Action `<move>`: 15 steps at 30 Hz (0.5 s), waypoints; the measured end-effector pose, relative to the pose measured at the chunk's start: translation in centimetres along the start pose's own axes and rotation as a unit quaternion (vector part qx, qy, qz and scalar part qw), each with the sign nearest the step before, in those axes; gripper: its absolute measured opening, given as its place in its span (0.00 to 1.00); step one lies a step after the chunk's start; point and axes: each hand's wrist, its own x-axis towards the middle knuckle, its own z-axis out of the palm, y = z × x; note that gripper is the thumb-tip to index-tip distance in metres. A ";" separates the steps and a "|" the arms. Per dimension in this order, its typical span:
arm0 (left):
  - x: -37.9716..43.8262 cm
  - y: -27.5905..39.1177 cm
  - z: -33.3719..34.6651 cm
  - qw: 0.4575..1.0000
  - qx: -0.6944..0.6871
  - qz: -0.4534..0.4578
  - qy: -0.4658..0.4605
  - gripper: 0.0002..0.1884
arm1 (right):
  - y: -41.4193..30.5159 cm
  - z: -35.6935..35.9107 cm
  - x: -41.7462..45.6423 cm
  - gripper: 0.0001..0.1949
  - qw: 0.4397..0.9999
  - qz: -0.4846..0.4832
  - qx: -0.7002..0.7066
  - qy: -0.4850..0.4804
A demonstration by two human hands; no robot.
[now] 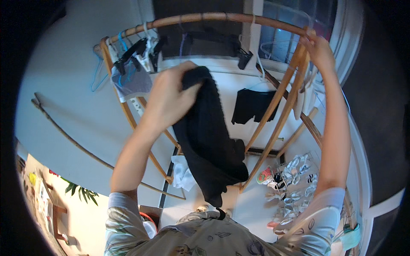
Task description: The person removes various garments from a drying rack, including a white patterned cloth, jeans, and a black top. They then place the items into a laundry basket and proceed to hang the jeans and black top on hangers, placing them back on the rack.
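Note:
My left hand (169,99) grips a black knitted garment (211,137) by its upper edge, and the cloth hangs down in front of me. My right hand (320,52) is raised at the right end of a wooden rail (205,17), its fingers closed around that end. Whether a hanger hook is also between those fingers cannot be made out. Close to the right hand hangs a clear hanger (278,43). Black clip hangers (131,54) crowd the left part of the rail, while a single black clip (245,59) hangs right of the middle.
Black shorts (254,105) hang behind the rack's wooden legs (278,118). A grey garment (131,80) hangs at left. Several shoes (291,188) stand on a rack at lower right. A long thin stick (80,148) leans by the wall. A white plastic bag (182,174) lies below.

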 end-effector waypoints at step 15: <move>1.1 0.1 4.5 0.986 0.028 0.000 -0.166 0.15 | -9.6 -21.0 -24.7 0.10 0.842 0.327 0.424 -0.061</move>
